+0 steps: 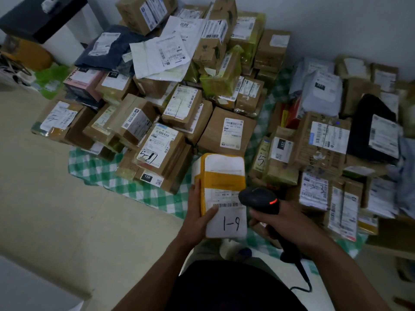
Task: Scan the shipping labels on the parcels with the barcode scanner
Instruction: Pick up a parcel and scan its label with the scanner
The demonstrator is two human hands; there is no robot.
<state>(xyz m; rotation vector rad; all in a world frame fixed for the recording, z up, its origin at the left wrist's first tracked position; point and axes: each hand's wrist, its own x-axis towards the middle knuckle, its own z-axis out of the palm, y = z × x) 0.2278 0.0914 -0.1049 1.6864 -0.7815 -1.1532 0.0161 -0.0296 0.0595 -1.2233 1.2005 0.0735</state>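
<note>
Centrally, the left hand [197, 217] grasps a white-and-yellow parcel [221, 176] by its left edge, thumb across the shipping label [233, 221]; the right hand [289, 223] clasps the barcode scanner [258, 199], whose head overlaps the label's right edge. Beyond and to the right, piled boxes [226, 133] crowd a green checked cloth [134, 187]. Far labels are too blurred to read.

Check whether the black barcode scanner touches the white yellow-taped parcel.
Cannot tell. The head view shows the black barcode scanner overlapping the right edge of the white yellow-taped parcel; no gap or contact shows.
</note>
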